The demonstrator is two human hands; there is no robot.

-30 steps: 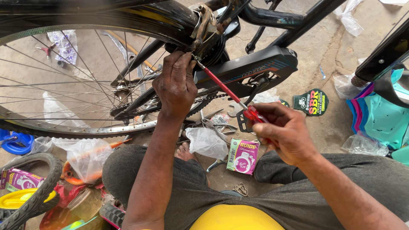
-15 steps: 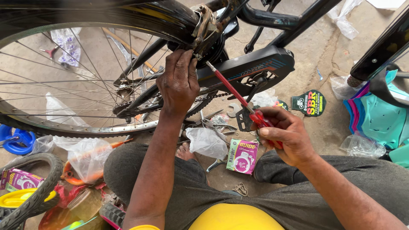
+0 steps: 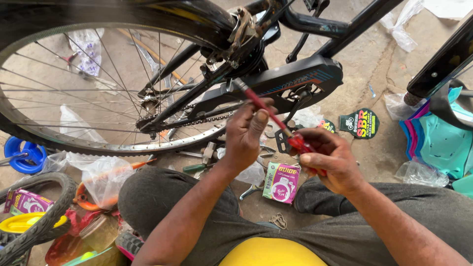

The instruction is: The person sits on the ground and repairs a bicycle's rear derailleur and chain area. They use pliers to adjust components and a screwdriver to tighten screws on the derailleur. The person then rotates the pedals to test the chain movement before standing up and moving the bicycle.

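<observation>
Presently, head view only. Right hand (image 3: 332, 165), at centre right of the frame, is closed around the red handle of a screwdriver (image 3: 276, 119); the shaft runs up and left, and its tip sits at the frame stays just below the rear brake assembly (image 3: 241, 29) at top centre. Left hand (image 3: 249, 133), at centre, has its fingers curled narrowly about the mid-shaft, steadying it; whether it grips or merely guides cannot be told. The rear wheel (image 3: 93, 148) fills the upper left, with the chain (image 3: 197, 120) and the black chain guard (image 3: 295, 81) just right of it.

Judgement: the work is best done with the blade kept in line with the fastener, the left hand held close to the tip to stop slipping, and the turning done from the right wrist only. Fingers should stay clear of the chain and the spokes.

Noted on the ground at lower centre: a small pink and green box (image 3: 282, 183), a clear plastic bag (image 3: 101, 177), and loose tools (image 3: 207, 157).
</observation>
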